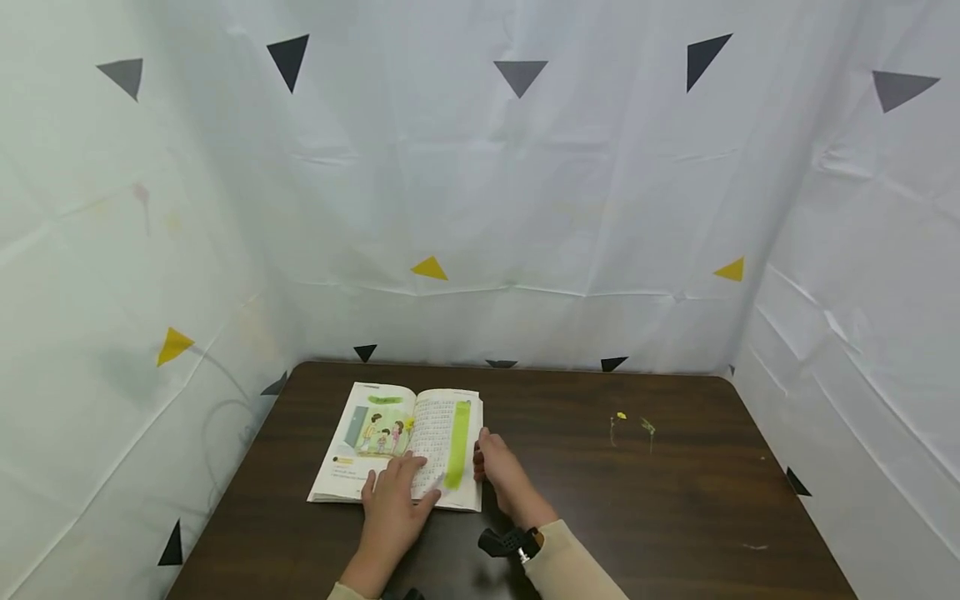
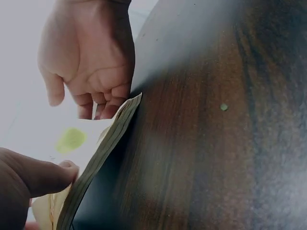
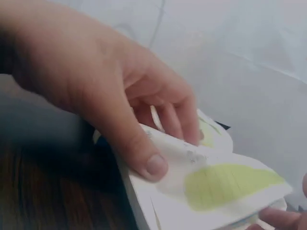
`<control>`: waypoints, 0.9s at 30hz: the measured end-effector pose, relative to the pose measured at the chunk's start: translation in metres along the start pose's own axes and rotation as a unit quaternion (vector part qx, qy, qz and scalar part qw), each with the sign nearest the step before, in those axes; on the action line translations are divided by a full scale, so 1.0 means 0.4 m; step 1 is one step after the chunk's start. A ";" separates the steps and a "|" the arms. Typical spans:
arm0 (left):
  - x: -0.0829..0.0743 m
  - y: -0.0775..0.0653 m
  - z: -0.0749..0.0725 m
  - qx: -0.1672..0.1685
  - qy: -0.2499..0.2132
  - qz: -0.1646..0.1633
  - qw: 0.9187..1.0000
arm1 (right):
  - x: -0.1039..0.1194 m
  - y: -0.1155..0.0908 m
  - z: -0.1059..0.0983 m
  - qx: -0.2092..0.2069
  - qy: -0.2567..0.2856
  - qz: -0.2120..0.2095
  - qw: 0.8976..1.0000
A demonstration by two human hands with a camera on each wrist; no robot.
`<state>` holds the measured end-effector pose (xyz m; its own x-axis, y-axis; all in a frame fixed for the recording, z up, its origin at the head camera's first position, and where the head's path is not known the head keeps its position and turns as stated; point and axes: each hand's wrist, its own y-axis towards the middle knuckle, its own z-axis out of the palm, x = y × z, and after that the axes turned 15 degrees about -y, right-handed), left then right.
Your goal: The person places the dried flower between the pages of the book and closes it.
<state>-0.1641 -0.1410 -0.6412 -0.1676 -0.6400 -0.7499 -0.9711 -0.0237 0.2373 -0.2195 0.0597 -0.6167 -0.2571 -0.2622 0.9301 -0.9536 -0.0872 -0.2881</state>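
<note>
An open picture book (image 1: 337, 475) lies on the dark wooden table, with a coloured drawing on its left page and text beside a green band (image 1: 457, 446) on its right page. My left hand (image 1: 396, 504) rests on the book near the lower part of the fold, fingers spread. Its thumb (image 3: 153, 165) lies on the right page near the bottom edge. At the book's right edge is my right hand (image 1: 506, 475), on its side with the palm toward the book. One of its fingertips (image 3: 276, 216) touches the page edge, and its thumb (image 2: 55, 91) stands apart from the paper.
On the right half of the table (image 1: 697, 517) lie a small yellow flower (image 1: 621, 416) on a thin stem and a greenish sprig (image 1: 648, 427). White sheeting (image 1: 510, 208) with grey, black and yellow triangles hangs behind and at both sides.
</note>
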 end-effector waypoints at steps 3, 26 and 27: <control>0.005 0.000 -0.005 -0.018 -0.005 -0.001 1.000 | -0.006 0.000 0.001 0.018 -0.039 -0.011 0.999; 0.061 0.010 -0.091 -0.136 0.046 0.082 0.986 | -0.015 -0.008 0.001 0.019 -0.188 -0.034 0.981; 0.064 0.009 -0.094 -0.145 0.044 0.066 0.986 | -0.016 -0.009 0.002 0.019 -0.188 -0.038 0.981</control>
<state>-0.1657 -0.1863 -0.6363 -0.2621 -0.7160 -0.6471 -0.8506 -0.1453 0.5053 -0.2142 0.0608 -0.6219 -0.1032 -0.5889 0.8016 -0.9595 -0.1535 -0.2364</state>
